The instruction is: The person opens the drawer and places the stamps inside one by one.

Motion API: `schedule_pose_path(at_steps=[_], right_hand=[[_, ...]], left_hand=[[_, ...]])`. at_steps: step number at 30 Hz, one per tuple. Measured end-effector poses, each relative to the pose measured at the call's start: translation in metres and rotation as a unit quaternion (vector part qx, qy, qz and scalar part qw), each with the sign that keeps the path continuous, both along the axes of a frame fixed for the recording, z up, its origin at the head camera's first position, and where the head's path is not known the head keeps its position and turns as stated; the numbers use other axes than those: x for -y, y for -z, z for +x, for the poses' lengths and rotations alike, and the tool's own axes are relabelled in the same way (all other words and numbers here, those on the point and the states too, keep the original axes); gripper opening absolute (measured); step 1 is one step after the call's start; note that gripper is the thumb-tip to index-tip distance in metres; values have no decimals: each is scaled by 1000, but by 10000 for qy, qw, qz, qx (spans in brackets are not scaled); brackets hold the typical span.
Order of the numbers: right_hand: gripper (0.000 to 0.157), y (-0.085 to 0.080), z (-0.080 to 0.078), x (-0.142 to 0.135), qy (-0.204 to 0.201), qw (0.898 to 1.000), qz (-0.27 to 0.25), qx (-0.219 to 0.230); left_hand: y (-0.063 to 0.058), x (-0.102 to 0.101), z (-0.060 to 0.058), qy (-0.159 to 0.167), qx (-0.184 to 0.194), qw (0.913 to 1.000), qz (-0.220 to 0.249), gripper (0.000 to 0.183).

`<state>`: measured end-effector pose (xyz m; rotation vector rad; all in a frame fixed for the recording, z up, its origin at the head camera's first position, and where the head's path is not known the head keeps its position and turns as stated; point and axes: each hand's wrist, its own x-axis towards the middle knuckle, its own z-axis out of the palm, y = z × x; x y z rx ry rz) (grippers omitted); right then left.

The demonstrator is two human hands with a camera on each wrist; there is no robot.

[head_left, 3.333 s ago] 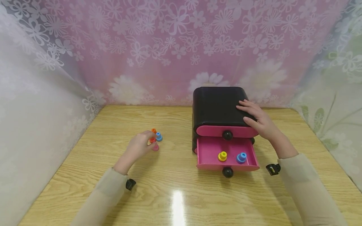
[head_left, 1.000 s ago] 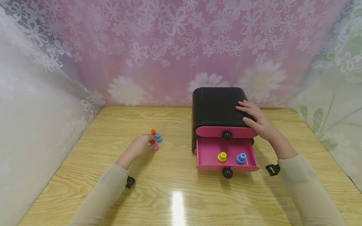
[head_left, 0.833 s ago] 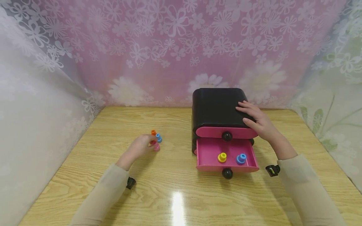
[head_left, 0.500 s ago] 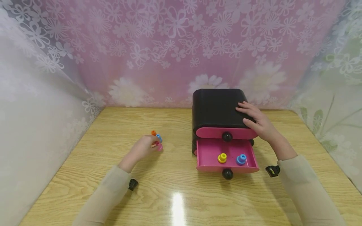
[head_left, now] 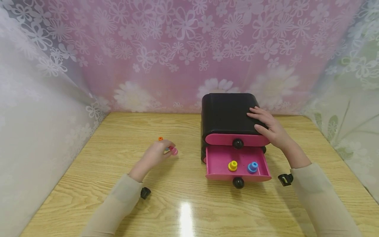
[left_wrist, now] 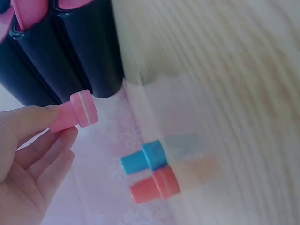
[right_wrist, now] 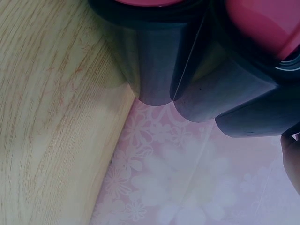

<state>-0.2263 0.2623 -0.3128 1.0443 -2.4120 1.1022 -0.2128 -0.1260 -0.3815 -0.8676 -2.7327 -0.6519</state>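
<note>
My left hand (head_left: 155, 153) pinches a small pink toy stamp (head_left: 174, 151) between thumb and fingers, above the table left of the drawer unit. In the left wrist view the stamp (left_wrist: 84, 109) shows its narrow handle in the grip and its wide end outward. A blue stamp (left_wrist: 143, 158) and an orange-red stamp (left_wrist: 155, 185) stand side by side on the table below. My right hand (head_left: 272, 130) rests with spread fingers on the top right edge of the black drawer unit (head_left: 229, 110). Only a bit of this hand (right_wrist: 291, 161) shows in the right wrist view.
The unit's pink lower drawer (head_left: 217, 158) is pulled out, with a yellow stamp (head_left: 233, 166) and a blue stamp (head_left: 253, 167) in it. Its upper drawer (head_left: 219, 140) is closed. Floral cloth (head_left: 189, 56) hangs behind and beside the wooden table (head_left: 177, 191).
My left hand has taken hold of the pink stamp and moved it right, away from the orange and blue ones. My right hand has stayed on the unit.
</note>
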Motion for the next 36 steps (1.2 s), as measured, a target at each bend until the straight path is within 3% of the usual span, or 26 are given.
schedule_pose_path(at_steps=[9, 17, 23, 36], right_hand=[[37, -15, 12, 10, -57, 9999, -87, 20], [37, -16, 12, 11, -9, 10000, -52, 69], [37, -15, 12, 11, -12, 10000, -41, 88], [37, -15, 13, 11, 26, 10000, -40, 70]], left_hand=[[-11, -14, 10, 175, -597, 9980, 96, 15], [-18, -26, 17, 391, -1173, 9910, 517, 15], [-22, -35, 21, 500, -1321, 9865, 828, 13], [-27, -58, 26, 1033, -1943, 9655, 1395, 17]])
